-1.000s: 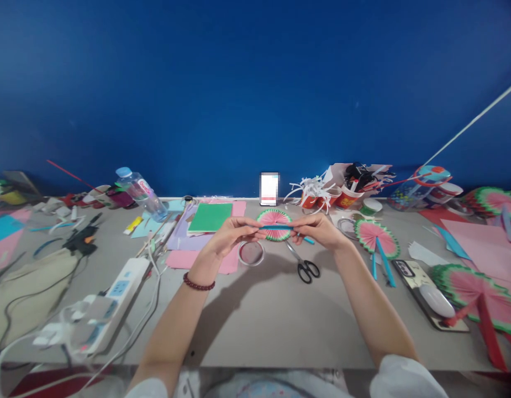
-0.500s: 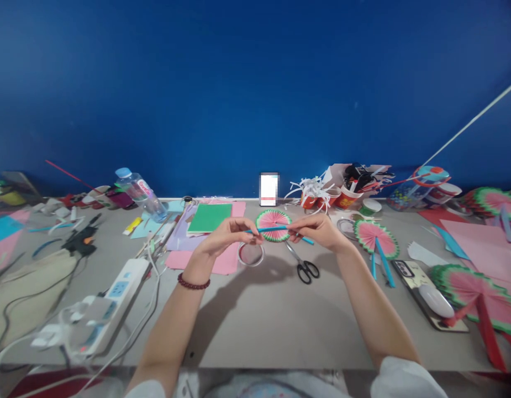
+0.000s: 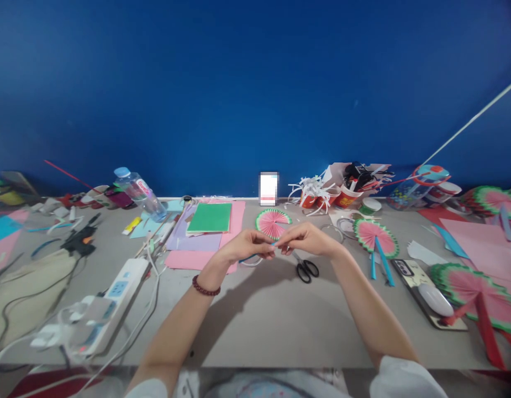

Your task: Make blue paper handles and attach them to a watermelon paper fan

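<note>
My left hand [image 3: 247, 246] and my right hand [image 3: 305, 239] meet above the grey table [image 3: 263, 315], fingertips pinched together on a thin blue paper strip [image 3: 275, 244], of which only a sliver shows between them. A round pink-and-green pleated paper fan [image 3: 272, 222] lies flat just behind the hands. Black-handled scissors [image 3: 305, 267] lie under my right hand. A clear tape ring [image 3: 250, 261] sits mostly hidden beneath my left hand. A dark bead bracelet circles my left wrist.
Green [image 3: 209, 217] and pink paper sheets lie at back left, next to a water bottle [image 3: 139, 190]. A power strip [image 3: 108, 301] with cables and a glue gun [image 3: 79, 239] sit left. Finished fans with blue sticks [image 3: 375, 236], a phone [image 3: 429, 293] and red cups [image 3: 342, 196] crowd the right.
My hands have come together and dropped slightly toward me. The blue strip, earlier stretched out level between them, is now almost hidden in the pinched fingers, and the pleated fan behind is uncovered.
</note>
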Tool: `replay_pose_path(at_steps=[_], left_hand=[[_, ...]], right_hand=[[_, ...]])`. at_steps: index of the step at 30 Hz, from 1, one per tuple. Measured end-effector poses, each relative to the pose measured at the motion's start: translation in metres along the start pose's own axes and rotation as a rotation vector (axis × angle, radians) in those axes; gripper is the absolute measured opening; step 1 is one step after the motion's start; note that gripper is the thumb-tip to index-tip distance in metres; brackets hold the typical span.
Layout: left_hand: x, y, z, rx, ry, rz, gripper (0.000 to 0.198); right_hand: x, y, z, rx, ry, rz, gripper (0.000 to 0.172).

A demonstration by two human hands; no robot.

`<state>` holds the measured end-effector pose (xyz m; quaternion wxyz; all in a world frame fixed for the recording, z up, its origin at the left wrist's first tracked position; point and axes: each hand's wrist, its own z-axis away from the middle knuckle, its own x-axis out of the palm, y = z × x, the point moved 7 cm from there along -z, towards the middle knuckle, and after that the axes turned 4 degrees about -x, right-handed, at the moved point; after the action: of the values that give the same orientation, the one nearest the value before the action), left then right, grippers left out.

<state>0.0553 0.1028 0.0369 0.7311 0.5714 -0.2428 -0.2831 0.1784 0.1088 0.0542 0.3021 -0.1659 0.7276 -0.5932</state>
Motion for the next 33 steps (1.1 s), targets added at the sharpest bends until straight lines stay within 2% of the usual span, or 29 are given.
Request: replay_pose_path(at_steps=[6, 12, 18, 22, 27, 33], left_hand=[[-0.009, -0.006, -0.002, -0.032, 0.093, 0.132, 0.028], [-0.017, -0.010, -0.004, -0.007, 0.213, 0.253, 0.032], [-0.019, -0.007, -0.004, 0.041, 0.298, 0.300, 0.036], [-0.015, -0.003, -0.004, 0.067, 0.286, 0.299, 0.034], [-0.009, 0.004, -0.003, 0.104, 0.241, 0.248, 0.032], [-0.006, 0.016, 0.006, 0.123, 0.321, 0.096, 0.030]], right_hand=[[-0.011, -0.002, 0.002, 0.015, 0.103, -0.047, 0.021], [-0.018, 0.000, -0.002, 0.024, 0.333, -0.221, 0.037], [-0.006, 0.010, -0.009, 0.045, 0.479, -0.350, 0.025], [-0.005, 0.015, -0.005, 0.040, 0.563, -0.395, 0.021], [-0.003, 0.006, -0.003, 0.019, 0.589, -0.349, 0.021], [-0.004, -0.010, 0.000, -0.042, 0.618, -0.138, 0.023]])
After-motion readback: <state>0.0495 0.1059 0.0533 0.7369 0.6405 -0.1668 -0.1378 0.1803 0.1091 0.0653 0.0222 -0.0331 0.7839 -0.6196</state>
